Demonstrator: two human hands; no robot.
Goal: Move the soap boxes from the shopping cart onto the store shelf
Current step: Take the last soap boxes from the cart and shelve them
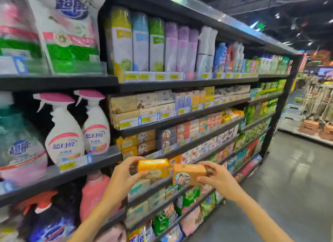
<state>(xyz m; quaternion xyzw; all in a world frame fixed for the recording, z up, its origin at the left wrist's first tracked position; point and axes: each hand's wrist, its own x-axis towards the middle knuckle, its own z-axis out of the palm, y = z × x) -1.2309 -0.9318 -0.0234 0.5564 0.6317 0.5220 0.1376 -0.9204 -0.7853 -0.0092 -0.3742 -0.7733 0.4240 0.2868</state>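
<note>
My left hand (pixel 126 171) grips a yellow soap box (pixel 154 168), thumb below and fingers over its top. My right hand (pixel 214 175) grips an orange-brown soap box (pixel 189 173) with a round portrait on its front. Both boxes are held side by side in the air, just in front of the store shelf (pixel 180 150) that carries rows of matching yellow and brown soap boxes (pixel 137 142). The shopping cart is out of view.
The black shelving unit runs from left to far right. Spray bottles (pixel 64 132) and detergent bags (pixel 72 33) stand at the left, tall refill packs (pixel 140 42) above, more soap boxes (pixel 144 105) in the middle. Grey aisle floor (pixel 288 178) lies at the right.
</note>
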